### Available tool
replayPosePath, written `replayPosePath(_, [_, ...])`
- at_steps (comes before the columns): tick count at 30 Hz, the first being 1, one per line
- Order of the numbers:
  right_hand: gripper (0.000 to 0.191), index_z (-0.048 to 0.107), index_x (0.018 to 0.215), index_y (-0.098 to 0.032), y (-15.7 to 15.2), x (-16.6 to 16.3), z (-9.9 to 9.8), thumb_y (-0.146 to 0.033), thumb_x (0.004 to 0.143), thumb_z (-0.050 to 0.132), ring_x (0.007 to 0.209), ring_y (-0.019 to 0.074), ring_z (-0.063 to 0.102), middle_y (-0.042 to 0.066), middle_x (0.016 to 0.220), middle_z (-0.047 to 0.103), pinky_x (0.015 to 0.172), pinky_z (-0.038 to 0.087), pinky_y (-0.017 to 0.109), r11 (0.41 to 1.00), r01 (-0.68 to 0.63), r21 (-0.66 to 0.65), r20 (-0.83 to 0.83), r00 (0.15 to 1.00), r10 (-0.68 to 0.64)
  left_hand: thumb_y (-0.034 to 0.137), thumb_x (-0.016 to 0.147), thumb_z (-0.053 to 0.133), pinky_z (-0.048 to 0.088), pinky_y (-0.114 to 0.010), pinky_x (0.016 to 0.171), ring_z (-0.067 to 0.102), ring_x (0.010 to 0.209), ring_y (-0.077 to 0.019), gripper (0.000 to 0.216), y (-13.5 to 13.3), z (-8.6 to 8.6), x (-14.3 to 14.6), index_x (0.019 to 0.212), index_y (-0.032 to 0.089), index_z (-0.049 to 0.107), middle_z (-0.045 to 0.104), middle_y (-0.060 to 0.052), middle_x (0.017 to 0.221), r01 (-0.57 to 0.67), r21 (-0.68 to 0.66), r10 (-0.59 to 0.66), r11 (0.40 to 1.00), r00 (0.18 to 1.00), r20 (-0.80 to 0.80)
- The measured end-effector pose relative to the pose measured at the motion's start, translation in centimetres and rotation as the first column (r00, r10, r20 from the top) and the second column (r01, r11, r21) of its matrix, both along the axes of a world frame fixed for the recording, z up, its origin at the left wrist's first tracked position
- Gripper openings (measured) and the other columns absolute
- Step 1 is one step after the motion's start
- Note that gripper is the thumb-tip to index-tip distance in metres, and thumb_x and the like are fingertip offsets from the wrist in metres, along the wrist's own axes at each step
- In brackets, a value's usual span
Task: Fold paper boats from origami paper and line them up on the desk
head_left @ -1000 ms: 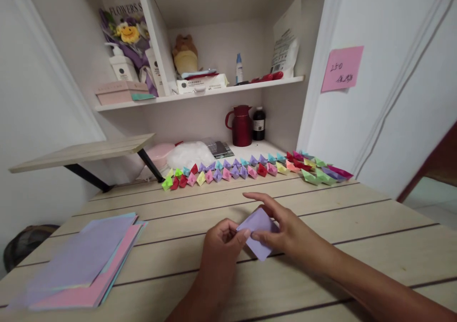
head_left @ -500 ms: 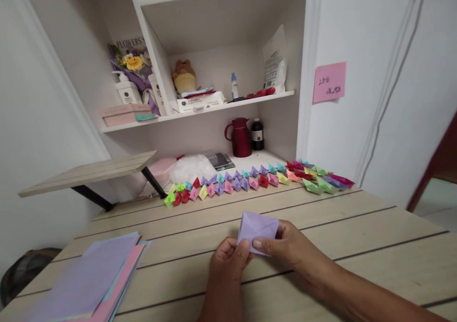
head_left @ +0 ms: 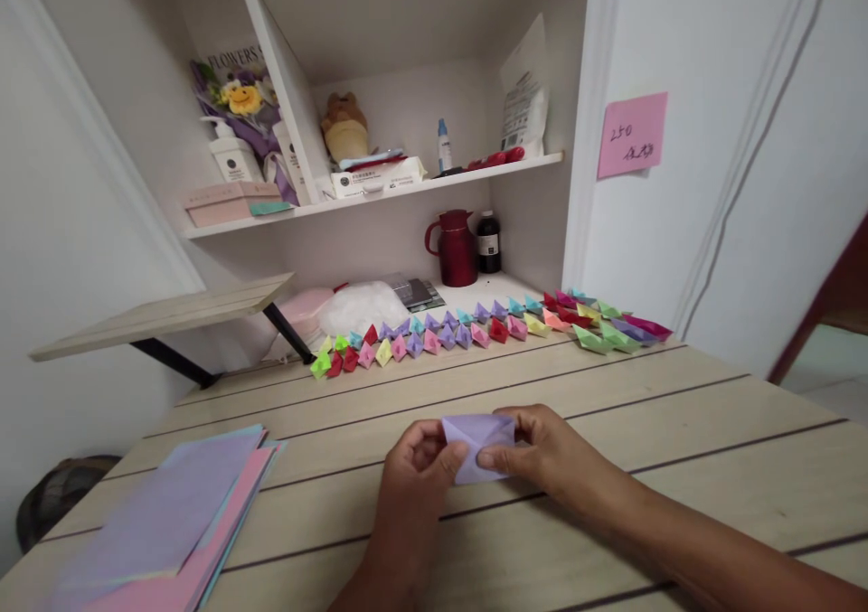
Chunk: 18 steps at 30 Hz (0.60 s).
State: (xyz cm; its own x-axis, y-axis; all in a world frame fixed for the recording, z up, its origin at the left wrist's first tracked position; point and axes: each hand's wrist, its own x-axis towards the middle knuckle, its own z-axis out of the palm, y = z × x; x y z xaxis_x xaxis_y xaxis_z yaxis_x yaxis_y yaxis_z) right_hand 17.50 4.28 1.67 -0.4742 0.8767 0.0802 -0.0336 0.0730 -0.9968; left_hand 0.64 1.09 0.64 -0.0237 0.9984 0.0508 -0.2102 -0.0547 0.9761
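A small folded square of purple paper [head_left: 483,433] is held between both hands, a little above the table, with diagonal creases on its face. My left hand [head_left: 419,469] pinches its left edge, thumb in front. From the right, my right hand [head_left: 535,449] grips the other edge, its thumb pressing on the front near the middle. The fingers behind the paper are partly hidden. Beyond the hands, rows of small folded paper boats [head_left: 430,341] in several colours line the back of the table.
The wooden table [head_left: 325,467] carries a stack of coloured paper sheets [head_left: 183,494] at the left. A small raised shelf [head_left: 169,314] stands behind it. At the back are a white plastic bag [head_left: 366,309], a red jug [head_left: 457,249] and a dark bottle [head_left: 488,243].
My left hand has shifted left and up along the paper. The purple paper has turned, its top edge now nearly level. The camera view has tipped slightly.
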Motion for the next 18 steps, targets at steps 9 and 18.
replayPosePath(9, [0.017,0.056,0.066,-0.015,-0.7,0.0,0.0,-0.027,0.071,0.067,0.058,0.0100,0.037,-0.004,0.061,0.045,0.053,0.029,0.022,0.993,-0.035,0.109,0.176,0.984,0.015,0.027,0.065,0.075,0.031,-0.018,0.051,0.039,0.052,-0.0065,0.019,-0.5,-0.4,0.6,0.067,0.015,0.059,0.050,0.006,0.056,-0.048,0.006,0.048,0.999,0.990,-0.129])
replayPosePath(18, [0.028,0.061,0.065,-0.016,-0.1,0.0,-0.5,-0.040,0.066,0.075,0.055,0.0103,0.037,-0.005,0.057,0.046,0.053,0.028,0.022,0.998,-0.061,0.016,0.124,0.990,0.059,0.038,0.058,0.079,0.029,-0.020,0.049,0.039,0.048,-0.0077,0.029,-0.6,-0.3,0.4,0.062,0.015,0.062,0.050,0.005,0.051,-0.059,-0.094,0.052,0.994,0.995,-0.082])
